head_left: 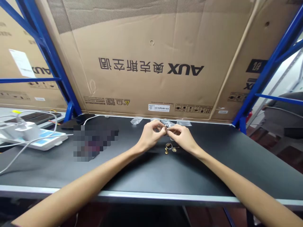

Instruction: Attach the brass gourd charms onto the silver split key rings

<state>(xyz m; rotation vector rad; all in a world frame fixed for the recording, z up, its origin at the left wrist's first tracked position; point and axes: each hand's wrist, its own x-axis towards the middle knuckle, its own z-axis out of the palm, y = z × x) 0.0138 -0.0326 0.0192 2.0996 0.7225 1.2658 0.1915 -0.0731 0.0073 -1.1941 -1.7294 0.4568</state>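
Note:
Above the black tabletop, my left hand and my right hand meet fingertip to fingertip. Both are closed in a pinch on a small shiny metal piece, mostly hidden by the fingers. Just below them are a silver ring, a gold-coloured charm and a round pendant, like parts of a keychain. Whether these join the piece in my fingers I cannot tell. Clear plastic bags lie behind the hands, among them one at the left and one at the right.
A large cardboard box stands upright along the table's back edge. On the left are a white power strip, a charger, white cables and a pixelated dark object. Blue rack posts rise at both sides.

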